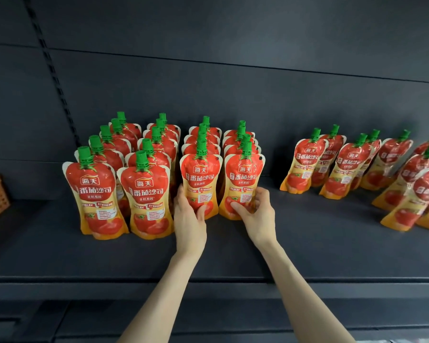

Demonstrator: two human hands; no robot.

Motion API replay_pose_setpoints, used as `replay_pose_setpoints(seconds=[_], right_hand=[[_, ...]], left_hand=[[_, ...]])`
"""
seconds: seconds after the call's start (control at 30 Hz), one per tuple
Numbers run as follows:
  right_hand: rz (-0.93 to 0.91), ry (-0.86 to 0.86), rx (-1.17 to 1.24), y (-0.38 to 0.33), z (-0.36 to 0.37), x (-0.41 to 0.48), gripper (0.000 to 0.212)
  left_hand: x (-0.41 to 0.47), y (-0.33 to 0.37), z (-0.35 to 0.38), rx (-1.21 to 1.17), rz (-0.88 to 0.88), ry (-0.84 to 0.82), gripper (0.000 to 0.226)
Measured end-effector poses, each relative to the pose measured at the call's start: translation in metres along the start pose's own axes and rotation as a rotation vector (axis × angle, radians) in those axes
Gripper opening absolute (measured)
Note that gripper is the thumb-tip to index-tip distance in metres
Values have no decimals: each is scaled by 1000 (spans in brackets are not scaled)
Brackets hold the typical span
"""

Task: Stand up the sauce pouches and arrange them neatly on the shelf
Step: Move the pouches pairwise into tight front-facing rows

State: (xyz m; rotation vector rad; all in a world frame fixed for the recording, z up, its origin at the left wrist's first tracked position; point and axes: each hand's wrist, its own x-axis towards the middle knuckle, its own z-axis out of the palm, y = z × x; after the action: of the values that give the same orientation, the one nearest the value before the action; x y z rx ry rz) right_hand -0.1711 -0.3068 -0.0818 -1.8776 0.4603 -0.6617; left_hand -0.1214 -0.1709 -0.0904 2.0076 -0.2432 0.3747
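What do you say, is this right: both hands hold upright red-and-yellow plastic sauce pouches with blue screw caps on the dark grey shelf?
Not quite: the head view shows green screw caps, not blue. The left hand and the right hand do each hold an upright red-and-yellow plastic sauce pouch on the dark grey shelf.

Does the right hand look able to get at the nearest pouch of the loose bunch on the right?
Probably yes: only bare shelf lies between the right hand and the nearest loose pouch, with nothing in front of it. The hand must first release the front pouch it grips.
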Motion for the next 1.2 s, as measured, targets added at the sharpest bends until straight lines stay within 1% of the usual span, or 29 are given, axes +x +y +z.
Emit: replay_pose_setpoints(seconds=[0.27, 0.43, 0.67, 0.87, 1.2], right_hand=[[-2, -1, -20, 3, 2, 2, 57], [8, 2, -11, 4, 2, 2, 57], [12, -10, 2, 2, 1, 1, 57], [14, -17, 8, 1, 0, 0, 57], [8, -29, 17, -1, -1, 1, 56]], left_hand=[[0, -1, 3, 62, -7, 7, 72], [-1, 1, 2, 44, 15, 23, 74], [-1, 4, 4, 28, -13, 36, 80], [4, 9, 8, 47, -36, 44, 81], [7, 3, 7, 98, 3, 15, 78]])
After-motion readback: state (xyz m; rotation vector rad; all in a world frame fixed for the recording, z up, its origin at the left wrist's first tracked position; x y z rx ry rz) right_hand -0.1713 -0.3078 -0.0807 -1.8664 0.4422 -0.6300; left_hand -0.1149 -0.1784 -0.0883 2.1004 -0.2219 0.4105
